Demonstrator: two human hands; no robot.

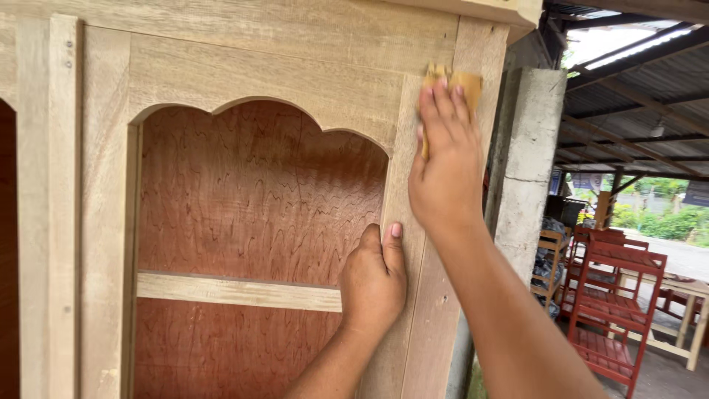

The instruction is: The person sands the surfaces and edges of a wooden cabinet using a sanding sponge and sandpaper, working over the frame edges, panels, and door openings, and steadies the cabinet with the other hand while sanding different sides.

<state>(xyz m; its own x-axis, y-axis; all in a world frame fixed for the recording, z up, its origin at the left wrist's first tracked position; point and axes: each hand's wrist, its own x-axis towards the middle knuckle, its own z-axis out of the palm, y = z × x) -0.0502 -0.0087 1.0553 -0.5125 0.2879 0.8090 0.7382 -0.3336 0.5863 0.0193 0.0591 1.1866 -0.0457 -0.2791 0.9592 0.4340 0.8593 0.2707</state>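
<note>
A tall unfinished wooden cabinet (244, 66) fills the head view, with an arched opening and a reddish plywood back panel (251, 199). My right hand (445, 166) presses a tan piece of sandpaper (464, 83) flat against the cabinet's right upright (413, 295), near the top. My left hand (374, 279) grips the inner edge of that same upright lower down, thumb on the front face, fingers hooked inside the opening next to a pale shelf rail (236, 291).
A grey concrete pillar (526, 162) stands just right of the cabinet. Beyond it are red wooden chairs (617, 295), a pale table (687, 295), a corrugated roof and green plants outside. A second opening starts at the far left edge.
</note>
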